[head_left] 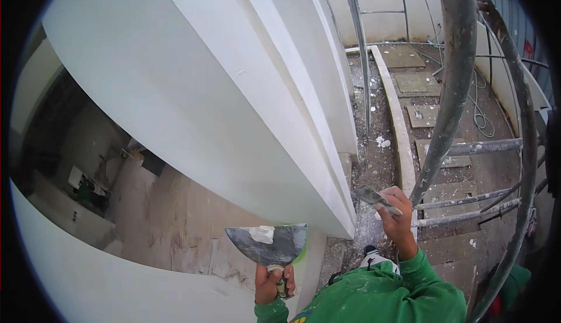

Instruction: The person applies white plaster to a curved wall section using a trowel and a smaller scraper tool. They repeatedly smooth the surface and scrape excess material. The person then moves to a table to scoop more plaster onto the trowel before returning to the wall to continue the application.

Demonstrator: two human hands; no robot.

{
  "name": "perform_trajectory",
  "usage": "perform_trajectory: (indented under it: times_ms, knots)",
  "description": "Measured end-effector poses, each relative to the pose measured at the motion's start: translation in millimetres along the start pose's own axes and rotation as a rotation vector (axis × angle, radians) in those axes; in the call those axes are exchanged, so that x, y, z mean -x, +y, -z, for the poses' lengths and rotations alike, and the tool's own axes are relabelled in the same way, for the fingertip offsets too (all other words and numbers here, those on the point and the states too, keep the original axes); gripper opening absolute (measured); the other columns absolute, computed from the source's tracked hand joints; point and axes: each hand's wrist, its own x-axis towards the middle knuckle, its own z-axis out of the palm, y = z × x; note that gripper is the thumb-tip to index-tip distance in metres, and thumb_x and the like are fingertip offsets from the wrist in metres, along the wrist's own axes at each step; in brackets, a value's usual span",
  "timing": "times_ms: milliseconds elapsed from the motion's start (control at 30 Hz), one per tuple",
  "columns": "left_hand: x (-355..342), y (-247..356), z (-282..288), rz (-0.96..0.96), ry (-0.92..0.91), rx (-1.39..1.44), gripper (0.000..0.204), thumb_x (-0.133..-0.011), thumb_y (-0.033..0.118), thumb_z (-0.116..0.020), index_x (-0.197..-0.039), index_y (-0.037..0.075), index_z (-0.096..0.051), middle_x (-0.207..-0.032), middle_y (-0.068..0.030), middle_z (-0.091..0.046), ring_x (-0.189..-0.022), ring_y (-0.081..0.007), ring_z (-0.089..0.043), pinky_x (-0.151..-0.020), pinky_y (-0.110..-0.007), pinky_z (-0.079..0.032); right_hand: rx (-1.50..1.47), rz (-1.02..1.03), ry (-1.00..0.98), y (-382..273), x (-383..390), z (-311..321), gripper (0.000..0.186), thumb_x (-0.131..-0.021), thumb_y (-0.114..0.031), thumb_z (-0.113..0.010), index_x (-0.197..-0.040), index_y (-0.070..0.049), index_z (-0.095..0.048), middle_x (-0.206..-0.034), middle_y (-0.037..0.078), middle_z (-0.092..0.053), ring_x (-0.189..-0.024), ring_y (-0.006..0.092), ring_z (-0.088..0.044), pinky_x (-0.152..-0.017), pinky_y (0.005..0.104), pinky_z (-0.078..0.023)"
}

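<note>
My left hand (267, 285) is closed around the handle of a wide putty knife (277, 253), its broad grey blade turned upward. A lump of white putty (262, 234) sits on that blade near its top edge. To the right, my right hand (398, 220) grips a smaller flat scraper (377, 199) with a grey, smeared blade; its handle is hidden in the fingers. That scraper is near the lower end of a white wall edge (345, 220), and I cannot tell whether they touch.
Scaffold poles (447, 89) rise close to my right arm, with crossbars (467, 200) beside it. Square paving slabs (418, 83) line the walkway below, and a hose (482, 118) lies there. An opening at left shows a dusty floor (175, 218).
</note>
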Motion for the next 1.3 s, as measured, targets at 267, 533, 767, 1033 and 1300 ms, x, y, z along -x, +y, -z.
perform_trajectory:
  times_ms: [267, 533, 767, 1033, 1300]
  knots:
    - [11.6, -7.1, 14.3, -0.017, -0.031, -0.003, 0.057, -0.091, 0.014, -0.057, -0.139, 0.01, -0.025, -0.08, -0.0126, -0.046, -0.053, -0.0207, -0.05, -0.037, -0.032, -0.046, 0.001, 0.109, 0.027, -15.9, -30.5, 0.7, 0.032, -0.069, 0.009, -0.069, -0.097, -0.004, -0.073, -0.084, 0.009, -0.065, -0.074, 0.0218, -0.063, -0.069, 0.0315, -0.052]
    - [24.2, -15.4, 14.4, 0.01, 0.239, -0.21, 0.044, -0.097, 0.015, -0.048, -0.136, 0.01, -0.03, -0.072, -0.0061, -0.052, -0.042, -0.0125, -0.047, -0.031, -0.024, -0.04, -0.094, 0.722, 0.307, -65.1, -182.2, -16.7, 0.047, -0.072, 0.012, -0.061, -0.117, -0.001, -0.064, -0.107, 0.014, -0.059, -0.098, 0.0273, -0.059, -0.084, 0.035, -0.049]
    - [3.5, -48.2, 15.2, 0.01, 0.297, -0.207, 0.032, -0.096, 0.016, -0.048, -0.126, 0.01, -0.036, -0.071, -0.0052, -0.052, -0.042, -0.0128, -0.047, -0.032, -0.024, -0.04, -0.185, 1.057, 0.518, -151.7, -381.7, -16.7, 0.029, -0.09, 0.001, -0.055, -0.117, -0.004, -0.064, -0.109, 0.011, -0.064, -0.097, 0.0261, -0.061, -0.084, 0.033, -0.048]
    - [14.2, -63.1, 14.0, -0.084, 0.359, -0.094, 0.021, -0.096, 0.017, -0.05, -0.115, 0.011, -0.042, -0.071, -0.0037, -0.05, -0.045, -0.0128, -0.048, -0.034, -0.024, -0.039, -0.217, 1.092, 0.468, -261.8, -463.6, -7.8, 0.022, -0.087, -0.004, -0.055, -0.105, 0.003, -0.063, -0.104, 0.023, -0.063, -0.099, 0.038, -0.06, -0.084, 0.0407, -0.046]
    - [17.6, -53.3, 7.4, -0.033, 0.41, -0.174, 0.034, -0.096, 0.016, -0.05, -0.128, 0.012, -0.039, -0.072, -0.0023, -0.05, -0.047, -0.011, -0.048, -0.034, -0.022, -0.037, -0.127, 1.358, 0.377, -295.3, -480.9, -15.3, 0.033, -0.08, 0.001, -0.05, -0.11, 0.001, -0.063, -0.108, 0.023, -0.063, -0.101, 0.0385, -0.06, -0.087, 0.0411, -0.047]
